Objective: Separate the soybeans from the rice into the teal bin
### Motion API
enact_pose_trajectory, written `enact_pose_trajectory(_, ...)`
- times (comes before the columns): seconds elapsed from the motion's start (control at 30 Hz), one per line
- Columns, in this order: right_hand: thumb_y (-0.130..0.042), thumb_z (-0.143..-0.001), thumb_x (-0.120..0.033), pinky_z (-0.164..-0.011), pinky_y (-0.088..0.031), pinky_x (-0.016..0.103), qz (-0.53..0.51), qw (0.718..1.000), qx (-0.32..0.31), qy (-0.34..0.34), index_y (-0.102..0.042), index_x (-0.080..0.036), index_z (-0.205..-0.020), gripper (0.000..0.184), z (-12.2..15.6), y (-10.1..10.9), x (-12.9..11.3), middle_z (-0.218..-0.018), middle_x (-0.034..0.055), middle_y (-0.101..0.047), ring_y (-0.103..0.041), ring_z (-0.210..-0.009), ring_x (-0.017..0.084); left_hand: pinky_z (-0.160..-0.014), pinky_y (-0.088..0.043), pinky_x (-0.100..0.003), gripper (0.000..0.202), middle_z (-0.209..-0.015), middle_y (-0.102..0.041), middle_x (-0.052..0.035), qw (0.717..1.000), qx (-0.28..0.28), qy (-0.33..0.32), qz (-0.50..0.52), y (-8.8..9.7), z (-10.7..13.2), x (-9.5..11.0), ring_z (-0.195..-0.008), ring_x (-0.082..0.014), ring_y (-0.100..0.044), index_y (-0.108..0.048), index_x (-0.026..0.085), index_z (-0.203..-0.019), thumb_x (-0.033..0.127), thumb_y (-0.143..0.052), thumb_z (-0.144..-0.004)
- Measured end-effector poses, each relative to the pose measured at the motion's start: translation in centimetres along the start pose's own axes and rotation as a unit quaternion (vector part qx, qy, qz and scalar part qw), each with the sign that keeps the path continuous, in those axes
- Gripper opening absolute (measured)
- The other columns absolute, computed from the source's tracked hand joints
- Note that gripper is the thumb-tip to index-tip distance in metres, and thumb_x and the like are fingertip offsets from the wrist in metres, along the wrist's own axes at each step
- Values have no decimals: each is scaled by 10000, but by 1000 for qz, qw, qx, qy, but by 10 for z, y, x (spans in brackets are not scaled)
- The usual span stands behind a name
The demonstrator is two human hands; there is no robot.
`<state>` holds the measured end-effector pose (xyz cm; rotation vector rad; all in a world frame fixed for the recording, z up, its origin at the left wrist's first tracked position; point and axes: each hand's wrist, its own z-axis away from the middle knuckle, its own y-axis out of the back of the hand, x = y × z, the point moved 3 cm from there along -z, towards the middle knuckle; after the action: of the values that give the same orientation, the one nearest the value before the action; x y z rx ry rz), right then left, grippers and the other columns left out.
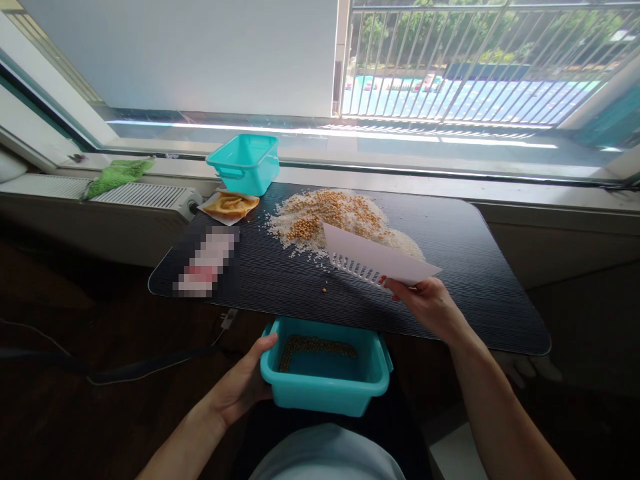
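The dark ribbed tabletop [450, 267] fills the middle of my view. On it, toward twelve o'clock, lies a broad heap of white rice and yellow soybeans [320, 217]. At six o'clock, just below the table's near edge, I see a teal plastic bin [325, 393] with a band of beans [315, 347] along its far wall. A second teal bin [245, 163] stands at the table's eleven o'clock corner, against the window sill. A white slotted scoop [375, 260] sits tilted at the heap's five o'clock edge, slotted lip low by the tabletop. My right hand [430, 307], at four o'clock, grips the scoop's near corner. My left hand [240, 390], at seven o'clock, clasps the near bin's left rim, thumb on top. One stray bean [324, 290] lies at the scoop's seven o'clock.
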<state>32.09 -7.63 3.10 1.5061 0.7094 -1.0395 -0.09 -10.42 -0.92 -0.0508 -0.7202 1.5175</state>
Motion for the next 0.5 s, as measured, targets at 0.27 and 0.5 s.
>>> enact_pose_trajectory(0.27, -673, -753, -495, -612, -541, 302, -11, 1000, -5, 1, -760, -149, -872, 376, 10, 4, -3, -845, 65, -752, -676, -765, 237, -936, -467, -442, 727, -1256, -655, -131, 1000, 0, -3, 2, 1, 0, 0, -1222, -339, -540, -453, 175, -1378, 585, -560, -788)
enact_pose_trajectory(0.5, -684, -738, -482, -637, -565, 332, -20, 1000, -20, 2, -767, -158, -891, 367, 18, 1, -12, -824, 62, -755, -681, -740, 245, -924, -473, -437, 711, -1242, -665, -122, 1000, 0, -9, 1, 2, -1, -1, -1202, -328, -558, -443, 190, -1385, 574, -556, -797)
